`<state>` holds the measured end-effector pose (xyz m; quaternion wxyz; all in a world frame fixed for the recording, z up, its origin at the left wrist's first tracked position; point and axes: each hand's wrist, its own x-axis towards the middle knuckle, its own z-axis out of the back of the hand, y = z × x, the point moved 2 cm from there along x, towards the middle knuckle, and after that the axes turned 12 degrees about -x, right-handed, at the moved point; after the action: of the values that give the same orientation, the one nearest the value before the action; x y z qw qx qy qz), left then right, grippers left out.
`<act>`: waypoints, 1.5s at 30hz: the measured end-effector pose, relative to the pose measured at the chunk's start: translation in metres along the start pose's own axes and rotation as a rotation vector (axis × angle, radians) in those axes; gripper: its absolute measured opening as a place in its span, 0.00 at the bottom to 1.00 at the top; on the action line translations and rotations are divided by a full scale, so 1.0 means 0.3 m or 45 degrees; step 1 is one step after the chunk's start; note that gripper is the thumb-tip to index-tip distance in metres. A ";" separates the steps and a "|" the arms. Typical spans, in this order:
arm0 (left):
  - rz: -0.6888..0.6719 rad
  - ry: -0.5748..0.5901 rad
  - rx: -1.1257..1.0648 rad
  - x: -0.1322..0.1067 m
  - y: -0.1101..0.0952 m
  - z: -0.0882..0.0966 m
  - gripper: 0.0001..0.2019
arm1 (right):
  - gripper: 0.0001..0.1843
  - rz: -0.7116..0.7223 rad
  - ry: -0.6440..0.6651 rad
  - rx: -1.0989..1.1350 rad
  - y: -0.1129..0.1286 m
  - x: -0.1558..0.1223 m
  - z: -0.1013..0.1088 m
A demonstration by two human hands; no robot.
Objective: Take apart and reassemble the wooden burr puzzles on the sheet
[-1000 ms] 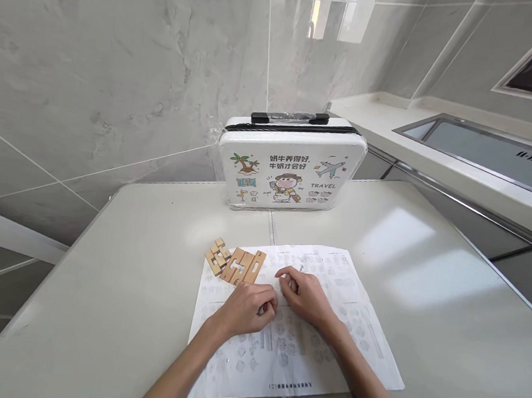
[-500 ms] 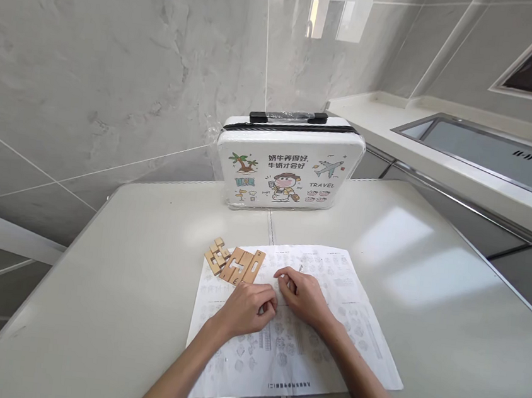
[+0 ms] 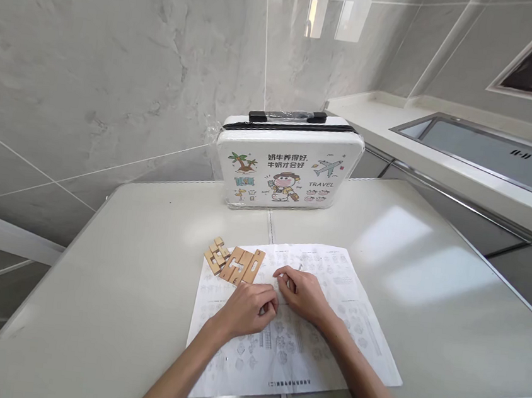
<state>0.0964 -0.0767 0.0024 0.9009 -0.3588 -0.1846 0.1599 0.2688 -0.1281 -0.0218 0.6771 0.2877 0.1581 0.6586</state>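
Note:
A large printed sheet (image 3: 324,373) of diagrams lies on the table under both my hands. My left hand (image 3: 253,308) rests on it in a loose fist, and nothing shows in its curled fingers. Close by on the right, my right hand (image 3: 301,294) lies with fingers bent inward, also with nothing visible in them. The two hands are slightly apart. Just beyond my left hand are flat, numbered wooden puzzle pieces (image 3: 230,270) with cut-out slots, side by side. A group of smaller notched wooden pieces (image 3: 216,256) sits to their left, at the sheet's corner.
A white cartoon-printed suitcase (image 3: 287,176) in clear plastic wrap stands at the back of the pale folding table (image 3: 108,296), against the grey tiled wall (image 3: 118,69). To the right runs a counter (image 3: 369,124) with an inset glass panel (image 3: 494,153).
The view has shifted very slightly. My hands and the wooden pieces stay in the same places.

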 end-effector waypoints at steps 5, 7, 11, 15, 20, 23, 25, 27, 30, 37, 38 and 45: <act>0.021 0.009 -0.017 0.001 -0.002 -0.001 0.10 | 0.11 -0.001 0.026 -0.003 -0.009 0.003 0.003; 0.030 0.009 -0.021 -0.001 -0.001 -0.002 0.10 | 0.11 -0.002 0.038 0.002 -0.009 0.003 0.004; 0.040 0.000 -0.025 -0.004 0.004 -0.007 0.10 | 0.11 -0.016 0.020 -0.009 -0.003 0.000 0.002; 0.039 -0.007 -0.029 -0.004 0.008 -0.009 0.10 | 0.11 -0.037 -0.001 -0.008 0.002 -0.002 -0.002; 0.035 -0.009 -0.040 -0.005 0.008 -0.007 0.10 | 0.11 -0.077 0.004 0.026 0.001 -0.001 -0.003; 0.027 -0.008 -0.045 -0.006 0.007 -0.006 0.10 | 0.11 -0.082 -0.006 0.041 0.003 -0.001 -0.002; 0.020 -0.009 -0.050 -0.006 0.006 -0.005 0.10 | 0.11 -0.081 -0.015 0.045 0.004 -0.002 -0.002; 0.009 -0.013 -0.055 -0.006 0.004 -0.004 0.10 | 0.11 -0.083 -0.022 0.050 0.004 -0.002 -0.001; -0.024 -0.026 -0.068 -0.005 0.001 -0.001 0.10 | 0.10 -0.087 -0.021 0.057 0.004 -0.002 0.000; -0.132 -0.200 -0.036 -0.008 0.005 0.021 0.10 | 0.10 -0.092 -0.019 0.073 0.006 -0.004 0.003; -0.135 -0.233 -0.023 -0.009 0.009 0.027 0.10 | 0.10 -0.091 -0.018 0.075 0.007 -0.004 0.003; -0.141 -0.517 0.100 -0.016 0.043 0.089 0.11 | 0.11 -0.085 -0.003 0.076 0.008 -0.004 0.006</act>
<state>0.0782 -0.0541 0.0102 0.8660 -0.2731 -0.3753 0.1861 0.2679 -0.1296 -0.0192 0.6900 0.3030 0.1862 0.6304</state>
